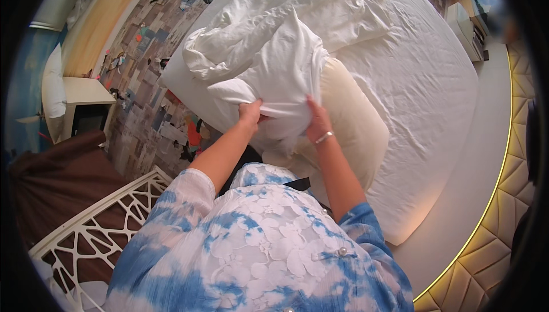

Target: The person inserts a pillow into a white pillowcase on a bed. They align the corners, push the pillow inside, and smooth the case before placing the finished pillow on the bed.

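A person in a blue-and-white patterned top stands at the near edge of a round bed (434, 83), both hands closed on a white pillowcase (280, 78) bunched over the upper end of a cream pillow (354, 129). The left hand (250, 113) has its grip clamped on a gathered fold at the left side of the cloth; the right hand (318, 122), a thin bracelet at the wrist, has its fingers closed on the fabric just beside the pillow's bare face. The pillow lies on the near left part of the bed, tilted up toward the person, with a rumpled white duvet (297, 3) heaped just beyond it. The pillowcase looks light, limp and prone to bunching, so it is best gripped at the hem of its open end, one hand on each side; the pillow appears soft and bulky and would likely sag if held by a single corner. To the left, a patchwork-patterned floor (148, 83), a white bedside unit (86, 92) and a white lattice frame (103, 220) over brown fabric
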`<act>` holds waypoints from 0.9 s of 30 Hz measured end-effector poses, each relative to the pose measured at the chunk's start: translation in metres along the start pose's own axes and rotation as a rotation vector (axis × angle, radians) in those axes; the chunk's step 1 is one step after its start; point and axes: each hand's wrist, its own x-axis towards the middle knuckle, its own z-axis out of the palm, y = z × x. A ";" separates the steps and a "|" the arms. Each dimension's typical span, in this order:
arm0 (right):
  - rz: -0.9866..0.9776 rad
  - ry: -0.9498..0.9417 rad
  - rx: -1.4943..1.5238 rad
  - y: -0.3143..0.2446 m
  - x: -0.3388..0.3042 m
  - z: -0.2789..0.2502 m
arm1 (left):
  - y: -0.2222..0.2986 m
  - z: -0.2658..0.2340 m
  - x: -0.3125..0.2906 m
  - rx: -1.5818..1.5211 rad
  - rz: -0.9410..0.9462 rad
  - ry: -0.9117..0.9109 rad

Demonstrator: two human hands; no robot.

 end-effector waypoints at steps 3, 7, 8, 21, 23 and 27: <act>-0.095 0.034 0.327 -0.001 -0.044 -0.073 | -0.006 -0.007 0.002 0.164 0.090 0.072; 0.028 0.265 0.094 0.016 -0.088 -0.099 | -0.031 -0.011 -0.005 0.293 0.181 0.093; 0.022 0.298 -0.128 0.015 -0.083 -0.099 | -0.039 -0.019 -0.003 0.311 0.206 0.091; -0.302 0.426 0.008 -0.037 0.038 -0.017 | -0.040 -0.087 0.026 0.763 0.111 0.026; -0.331 0.493 0.190 -0.029 0.022 -0.032 | 0.011 -0.062 -0.009 1.165 0.056 -0.084; -0.467 0.473 -0.276 0.002 -0.043 -0.053 | 0.046 -0.026 -0.031 1.671 0.265 -0.449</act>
